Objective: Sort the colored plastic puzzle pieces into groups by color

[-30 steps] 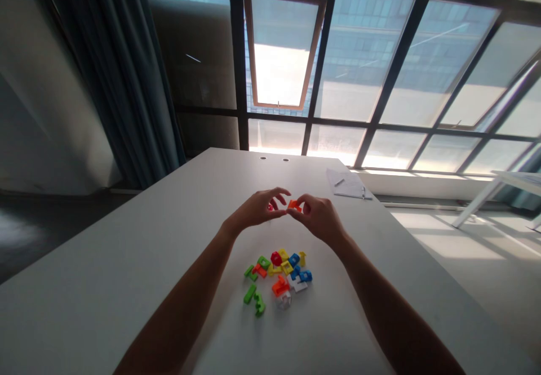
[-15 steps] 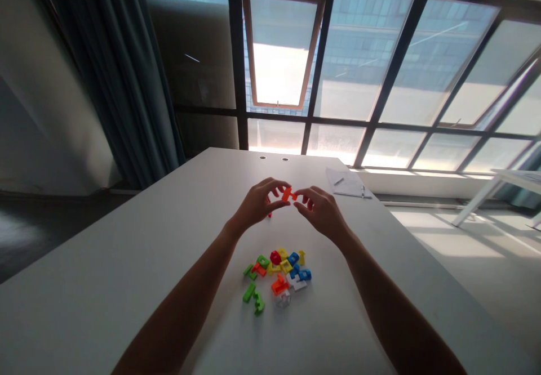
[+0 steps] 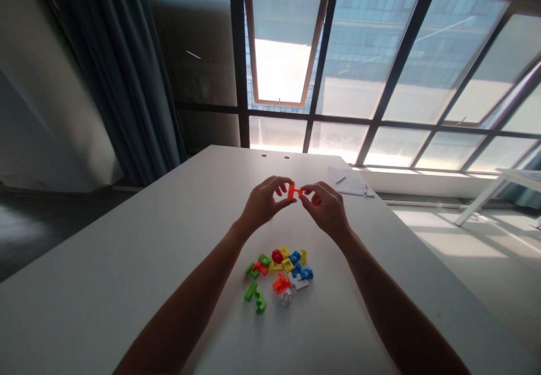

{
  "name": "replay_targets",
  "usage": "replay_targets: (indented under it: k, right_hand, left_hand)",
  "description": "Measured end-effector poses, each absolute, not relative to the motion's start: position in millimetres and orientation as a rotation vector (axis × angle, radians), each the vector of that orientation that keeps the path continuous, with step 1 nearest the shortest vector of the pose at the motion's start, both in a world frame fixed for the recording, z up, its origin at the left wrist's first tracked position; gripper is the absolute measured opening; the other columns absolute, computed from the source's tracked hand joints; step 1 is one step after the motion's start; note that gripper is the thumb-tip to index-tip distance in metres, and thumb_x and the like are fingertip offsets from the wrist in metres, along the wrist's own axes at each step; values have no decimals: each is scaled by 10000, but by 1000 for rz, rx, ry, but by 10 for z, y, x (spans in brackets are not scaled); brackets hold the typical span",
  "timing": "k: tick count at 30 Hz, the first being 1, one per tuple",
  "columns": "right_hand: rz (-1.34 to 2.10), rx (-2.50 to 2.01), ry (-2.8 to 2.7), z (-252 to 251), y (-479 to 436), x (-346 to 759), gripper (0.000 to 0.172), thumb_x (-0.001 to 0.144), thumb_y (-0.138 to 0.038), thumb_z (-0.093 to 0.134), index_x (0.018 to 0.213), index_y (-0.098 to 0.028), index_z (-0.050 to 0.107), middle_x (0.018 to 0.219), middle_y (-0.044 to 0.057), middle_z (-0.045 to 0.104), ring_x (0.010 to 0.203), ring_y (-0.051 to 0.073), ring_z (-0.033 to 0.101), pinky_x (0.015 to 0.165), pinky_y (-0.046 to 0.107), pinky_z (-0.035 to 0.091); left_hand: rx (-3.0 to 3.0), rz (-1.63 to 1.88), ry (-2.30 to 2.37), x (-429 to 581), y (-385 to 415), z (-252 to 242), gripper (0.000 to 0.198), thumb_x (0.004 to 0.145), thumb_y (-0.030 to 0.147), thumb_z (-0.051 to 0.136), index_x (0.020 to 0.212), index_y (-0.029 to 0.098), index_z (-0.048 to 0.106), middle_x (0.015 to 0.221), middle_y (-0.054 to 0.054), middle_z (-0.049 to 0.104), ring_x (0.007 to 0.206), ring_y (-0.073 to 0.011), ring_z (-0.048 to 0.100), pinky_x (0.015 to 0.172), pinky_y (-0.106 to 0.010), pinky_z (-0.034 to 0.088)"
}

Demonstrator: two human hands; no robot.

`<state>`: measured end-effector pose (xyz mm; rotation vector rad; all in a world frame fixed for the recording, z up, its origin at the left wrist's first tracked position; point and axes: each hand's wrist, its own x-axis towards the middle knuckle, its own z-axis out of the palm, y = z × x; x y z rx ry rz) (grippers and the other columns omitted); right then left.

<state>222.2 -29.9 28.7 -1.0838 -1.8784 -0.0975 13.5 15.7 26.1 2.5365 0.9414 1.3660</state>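
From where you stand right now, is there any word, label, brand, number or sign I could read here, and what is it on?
Nothing can be read: the sheet of paper at the far end of the table is too small and blurred to show any writing, and the coloured plastic pieces show no legible marks.

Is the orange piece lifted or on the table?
Lifted: the left hand and right hand hold the orange piece above the table.
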Motion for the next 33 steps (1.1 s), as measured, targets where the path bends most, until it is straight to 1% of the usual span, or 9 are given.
replay_targets:
  k: [6, 11, 13, 16, 19, 23, 28, 33]
  right_hand:
    - [-129, -1077, -1830, 321, -315, 2239, 168, 970, -267, 611, 1070, -171, 707, 932, 50, 704, 630, 120, 566, 618, 258, 501]
    - [-157, -1032, -1789, 309, -297, 2232, 132, 953, -263, 644, 1032, -179, 709, 898, 36, 706, 588, 108, 554, 592, 253, 497]
    - [-169, -1008, -1792, 296, -286, 2225, 124, 951, -264, 651, 1026, -183, 708, 893, 34, 707, 584, 107, 556, 579, 252, 493]
    - [-171, -999, -1795, 286, -278, 2220, 123, 954, -274, 653, 1028, -191, 705, 890, 35, 708, 583, 110, 560, 567, 254, 496]
    - [-162, -988, -1805, 290, -281, 2224, 121, 956, -273, 650, 1033, -194, 699, 952, 46, 712, 603, 110, 580, 572, 256, 515]
    - [-120, -930, -1837, 299, -292, 2223, 134, 976, -262, 613, 1068, -200, 687, 1089, 64, 703, 684, 115, 639, 576, 245, 541]
    - [-133, -914, -1817, 284, -291, 2215, 130, 985, -258, 593, 1070, -200, 672, 1064, 63, 713, 694, 123, 652, 577, 248, 541]
    - [-109, -965, -1787, 167, -147, 2268, 110, 976, -282, 603, 1033, -206, 659, 1017, 46, 718, 660, 124, 641, 576, 243, 517]
  left_hand:
    - [2539, 1342, 936, 91, 148, 319, 483, 944, 518, 646, 1346, 254, 600, 1023, -46, 680, 773, -145, 641, 640, -247, 540]
    - [2557, 1300, 899, 42, 165, 343, 566, 903, 546, 688, 1388, 274, 582, 1033, -36, 675, 738, -132, 638, 624, -244, 548]
    - [2576, 1292, 898, 47, 163, 338, 545, 910, 542, 681, 1377, 274, 594, 1029, -34, 678, 729, -129, 639, 626, -246, 548]
    - [2597, 1309, 923, 69, 158, 324, 456, 963, 522, 615, 1340, 266, 627, 988, -28, 683, 700, -121, 631, 619, -244, 538]
    - [2602, 1333, 938, 85, 162, 310, 424, 984, 517, 583, 1320, 266, 644, 962, -25, 685, 686, -119, 626, 614, -240, 530]
    - [2603, 1333, 933, 88, 169, 301, 433, 986, 529, 573, 1323, 267, 645, 957, -26, 689, 684, -119, 626, 615, -239, 531]
    - [2569, 1317, 930, 95, 150, 314, 463, 985, 527, 576, 1370, 272, 605, 980, -25, 700, 684, -119, 634, 633, -248, 547]
    - [2554, 1192, 1049, 78, 178, 304, 520, 965, 511, 612, 1417, 264, 549, 962, -20, 714, 664, -130, 648, 621, -252, 537]
